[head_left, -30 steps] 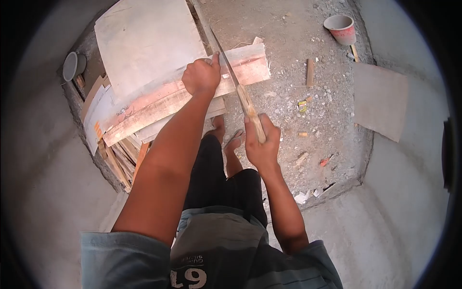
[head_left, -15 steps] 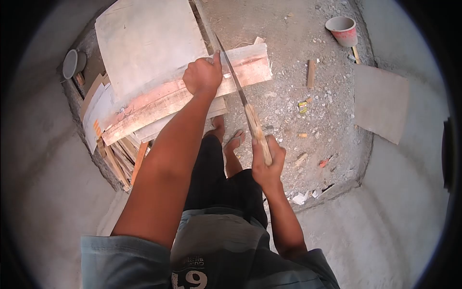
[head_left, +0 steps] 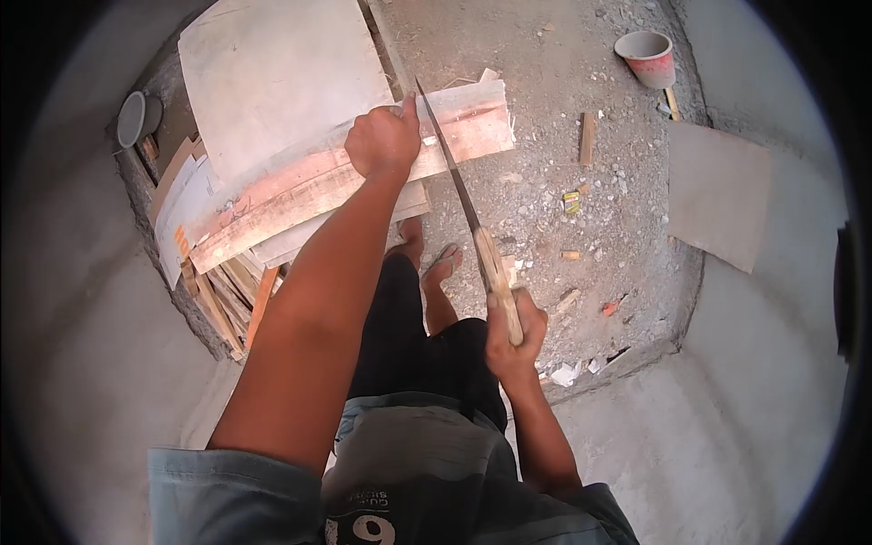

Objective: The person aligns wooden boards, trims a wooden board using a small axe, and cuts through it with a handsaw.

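A handsaw (head_left: 491, 263) with a pale wooden handle and a dark, narrow blade slants across the upper middle of the head view. My right hand (head_left: 520, 334) is wrapped round its handle. The blade lies across a plank (head_left: 477, 132) with a pinkish, worn face, near the plank's right end. My left hand (head_left: 381, 143) rests on that plank, fingers curled down at its far edge, thumb pointing forward right beside the blade. The fingertips of this hand are hidden. Under the plank, further boards (head_left: 295, 238) stick out towards me.
A large pale sheet (head_left: 282, 77) lies beyond the plank. Wood offcuts (head_left: 232, 300) are piled at lower left. Rubble covers the floor, with a small yellow box (head_left: 571, 203) on it. A reddish bucket (head_left: 649, 62) and a flat panel (head_left: 718, 191) stand by the right wall.
My right hand has drawn the saw back towards me, and the handle now sits lower and slightly further right. My left hand and the plank have hardly moved.
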A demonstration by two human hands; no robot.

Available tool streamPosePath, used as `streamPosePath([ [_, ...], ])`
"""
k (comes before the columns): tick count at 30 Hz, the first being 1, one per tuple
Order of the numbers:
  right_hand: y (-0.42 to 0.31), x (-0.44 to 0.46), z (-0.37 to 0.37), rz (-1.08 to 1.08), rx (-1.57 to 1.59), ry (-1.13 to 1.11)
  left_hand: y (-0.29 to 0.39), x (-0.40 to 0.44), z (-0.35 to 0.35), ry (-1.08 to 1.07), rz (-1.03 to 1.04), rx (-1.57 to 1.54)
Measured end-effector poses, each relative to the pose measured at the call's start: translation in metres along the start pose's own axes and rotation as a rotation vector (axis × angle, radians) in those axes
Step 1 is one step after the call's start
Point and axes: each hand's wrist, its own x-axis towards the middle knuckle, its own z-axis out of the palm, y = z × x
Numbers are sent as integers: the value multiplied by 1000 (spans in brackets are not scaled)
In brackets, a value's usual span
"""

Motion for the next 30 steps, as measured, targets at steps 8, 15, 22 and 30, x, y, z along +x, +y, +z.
streamPosePath([
  [8,30,83,55,7,57,-28,-4,-4,4,46,22,51],
  [15,-13,-1,-9,74,23,-62,-5,-1,8,18,10,26],
  [22,24,63,50,51,109,-60,-8,-2,12,57,27,47],
  [30,-23,-30,-38,87,-7,-67,-8,3,17,53,5,37],
])
